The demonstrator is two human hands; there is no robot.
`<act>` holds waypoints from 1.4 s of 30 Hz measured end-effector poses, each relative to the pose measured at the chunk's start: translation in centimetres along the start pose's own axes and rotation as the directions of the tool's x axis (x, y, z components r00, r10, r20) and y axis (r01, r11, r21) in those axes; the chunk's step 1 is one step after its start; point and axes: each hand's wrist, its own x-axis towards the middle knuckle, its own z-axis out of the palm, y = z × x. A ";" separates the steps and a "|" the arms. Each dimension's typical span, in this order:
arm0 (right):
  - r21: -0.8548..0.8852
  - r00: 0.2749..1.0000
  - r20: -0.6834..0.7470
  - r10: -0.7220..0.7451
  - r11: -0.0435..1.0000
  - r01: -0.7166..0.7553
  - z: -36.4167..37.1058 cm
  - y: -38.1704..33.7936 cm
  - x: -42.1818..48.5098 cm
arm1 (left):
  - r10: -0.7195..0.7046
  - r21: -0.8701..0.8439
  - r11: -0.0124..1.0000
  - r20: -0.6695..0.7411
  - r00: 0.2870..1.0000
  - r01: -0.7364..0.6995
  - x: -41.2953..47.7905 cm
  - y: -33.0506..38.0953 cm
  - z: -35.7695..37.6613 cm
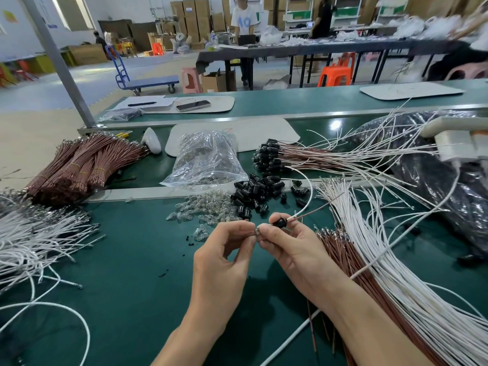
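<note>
Head view: right hand point(290, 250) pinches black socket point(279, 222); left hand point(224, 256) pinches bulb point(257, 230) beside it.

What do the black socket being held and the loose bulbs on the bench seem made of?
Black socket: probably moulded plastic, matte, evenly dark. Loose bulbs: likely clear glass, see-through with bright glints; plastic cannot be ruled out.

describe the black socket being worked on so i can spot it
On the green table, find the right hand. It pinches the black socket; unlike the loose pile of sockets behind, this one trails a white wire and a brown wire.
</note>
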 end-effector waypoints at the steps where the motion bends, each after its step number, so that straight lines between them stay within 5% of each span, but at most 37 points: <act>1: -0.005 1.000 0.000 -0.004 1.000 0.004 -0.1 0.0 0.0 | 0.005 0.003 1.000 0.008 1.000 -0.005 0.0 0.0 0.0; 7: -0.028 1.000 0.012 -0.018 0.999 0.018 -0.3 -0.2 0.0 | 0.000 0.051 0.999 0.103 0.995 -0.005 0.1 -0.3 -0.5; 13: -0.043 1.000 0.004 -0.003 0.999 0.003 -0.2 -0.1 0.2 | 0.091 0.275 0.954 0.121 0.988 -0.121 0.2 -0.1 -0.8; 42: -0.031 0.997 0.059 0.055 0.998 -0.053 0.0 -0.1 -0.1 | 0.141 0.292 0.943 0.081 0.987 -0.159 0.2 -0.2 -0.9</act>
